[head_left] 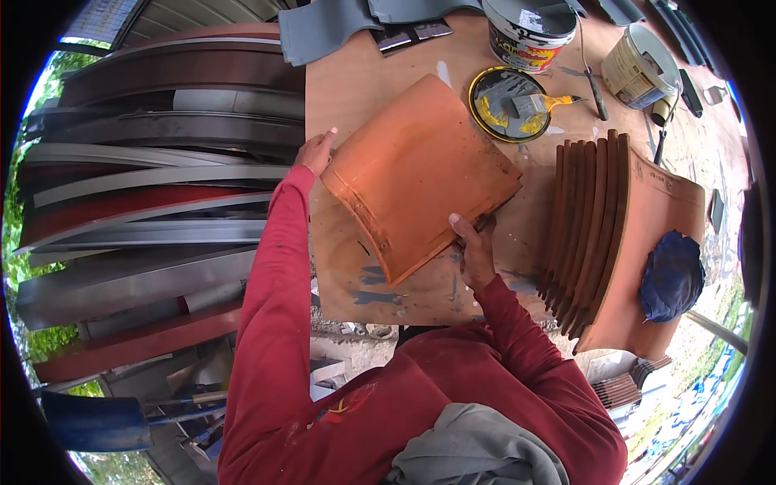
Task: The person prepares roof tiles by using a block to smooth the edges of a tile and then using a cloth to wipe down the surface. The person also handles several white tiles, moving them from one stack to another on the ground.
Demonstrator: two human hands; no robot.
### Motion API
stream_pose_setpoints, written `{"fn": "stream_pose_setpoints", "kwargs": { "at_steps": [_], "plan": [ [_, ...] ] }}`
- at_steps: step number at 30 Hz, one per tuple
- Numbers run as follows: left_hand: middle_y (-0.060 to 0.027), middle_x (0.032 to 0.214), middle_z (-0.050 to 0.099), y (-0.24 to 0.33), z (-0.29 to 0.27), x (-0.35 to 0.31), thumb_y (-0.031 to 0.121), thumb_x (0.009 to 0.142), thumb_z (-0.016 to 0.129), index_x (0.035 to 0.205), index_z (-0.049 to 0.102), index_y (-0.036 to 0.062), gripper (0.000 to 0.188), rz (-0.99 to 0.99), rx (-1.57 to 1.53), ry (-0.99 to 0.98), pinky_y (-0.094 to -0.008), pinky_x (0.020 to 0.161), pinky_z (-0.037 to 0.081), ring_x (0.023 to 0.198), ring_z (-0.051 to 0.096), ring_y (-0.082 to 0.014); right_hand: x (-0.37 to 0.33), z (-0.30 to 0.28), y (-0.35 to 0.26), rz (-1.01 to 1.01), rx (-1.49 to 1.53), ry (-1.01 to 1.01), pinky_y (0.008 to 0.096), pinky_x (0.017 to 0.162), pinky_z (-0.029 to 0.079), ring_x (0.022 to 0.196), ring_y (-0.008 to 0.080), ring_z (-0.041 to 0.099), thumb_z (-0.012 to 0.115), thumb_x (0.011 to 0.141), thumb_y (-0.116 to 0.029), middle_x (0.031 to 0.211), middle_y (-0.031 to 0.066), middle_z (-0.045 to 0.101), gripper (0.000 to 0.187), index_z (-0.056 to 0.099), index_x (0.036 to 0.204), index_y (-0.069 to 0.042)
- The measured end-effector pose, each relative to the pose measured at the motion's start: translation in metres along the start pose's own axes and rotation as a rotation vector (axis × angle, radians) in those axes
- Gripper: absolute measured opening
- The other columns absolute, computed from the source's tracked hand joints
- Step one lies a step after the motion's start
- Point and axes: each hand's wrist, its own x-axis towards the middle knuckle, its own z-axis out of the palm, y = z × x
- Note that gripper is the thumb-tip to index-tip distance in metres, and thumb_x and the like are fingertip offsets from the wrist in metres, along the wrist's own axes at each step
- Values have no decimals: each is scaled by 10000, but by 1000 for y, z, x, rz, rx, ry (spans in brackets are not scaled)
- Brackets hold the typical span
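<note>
An orange clay roof tile (420, 174) is held at a slant over the wooden tabletop (347, 279). My left hand (317, 151) is at its left edge, with the fingers partly hidden behind the tile. Gripping the lower right edge is my right hand (475, 249), its thumb on top and the other fingers mostly out of sight underneath. Just beyond the tile, a paintbrush (543, 103) with a yellow handle rests on a round bucket lid (495, 123) smeared with grey and yellow paint.
To the right, several clay tiles (594, 218) stand stacked on edge, with a crumpled dark blue cloth (672, 276) on the outer one. A paint bucket (529, 44) and a smaller tub (641, 69) stand at the back. Grey tiles (335, 31) lie far left. Long metal sheets (162, 174) fill the left side.
</note>
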Motion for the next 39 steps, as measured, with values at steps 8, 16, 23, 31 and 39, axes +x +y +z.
{"fn": "stream_pose_setpoints", "kwargs": {
  "at_steps": [8,16,23,31,39],
  "plan": [
    [-187,1242,709,-2,30,21,724,947,549,1343,638,-37,863,-315,-606,-471,-330,1025,486,1164,669,-227,12,8,28,-171,232,54,405,1076,458,1233,226,564,713,916,-232,1323,98,585,567,486,1391,-23],
    [-179,1400,622,-19,25,-75,700,969,537,1440,551,-9,851,-298,-652,-352,-332,1042,503,1225,644,-226,-1,-12,12,-69,479,75,372,971,524,1059,233,661,572,900,-220,1180,97,645,363,597,1202,-19],
    [-130,1427,602,-15,72,-302,653,1003,502,1503,469,77,763,-333,-968,-270,-435,1062,521,1245,635,-275,-71,-78,-6,22,128,62,346,773,567,869,166,658,605,852,-191,978,57,628,292,610,1102,-41],
    [-96,1426,590,-81,140,-530,623,1038,447,1505,463,109,695,-364,-1329,-226,-424,1063,511,1257,616,-276,-186,-151,39,79,-166,28,326,794,545,899,177,630,653,835,-167,1050,85,640,484,574,1300,-62],
    [-116,1424,589,-87,193,-690,595,1058,419,1487,483,85,669,-528,-1274,-117,-420,1078,495,1255,614,-277,-335,-239,57,169,-86,46,337,779,542,882,185,605,615,847,-124,1019,73,627,525,542,1365,-76]
  ]
}}
